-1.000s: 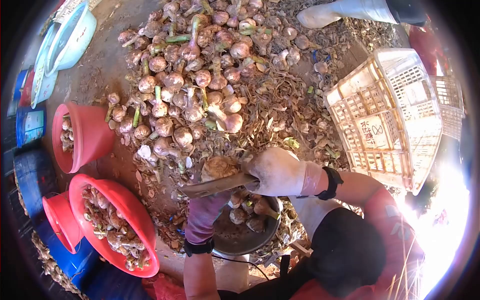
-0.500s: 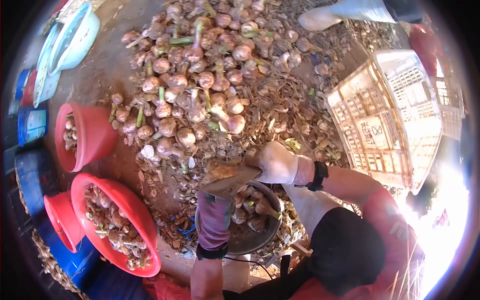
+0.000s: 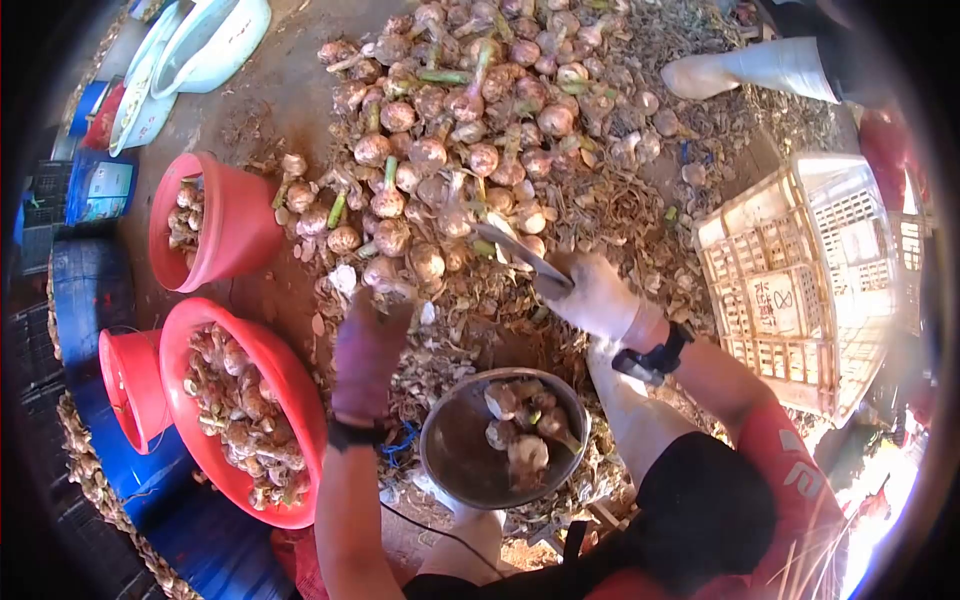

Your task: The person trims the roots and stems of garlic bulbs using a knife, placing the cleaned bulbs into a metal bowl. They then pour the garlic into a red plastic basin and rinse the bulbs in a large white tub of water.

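My right hand point(image 3: 592, 298), in a pale glove, grips a knife point(image 3: 530, 258) whose blade points up and left over the garlic pile. My left hand point(image 3: 372, 355), in a purple glove, is at the near left edge of the pile, slightly blurred. Its fingers look apart, close to the nearest garlic bulbs point(image 3: 427, 262), and no bulb shows in them. Between my legs stands a dark metal bowl point(image 3: 450, 455) with several trimmed garlic bulbs point(image 3: 527, 456) in it. The heaped bulbs still carry stems and dirt.
To the left are a red basin point(image 3: 312, 420) of garlic, a pink bucket point(image 3: 225, 235) tipped on its side and a small red bucket point(image 3: 128, 385). A plastic crate point(image 3: 765, 300) stands right. Another person's boot point(image 3: 750, 75) is at the far right. Dry husks point(image 3: 590, 200) litter the ground.
My left hand has moved from above the bowl forward and left to the pile. My right hand has swung the knife forward. The bowl, covered before, now shows, with garlic inside.
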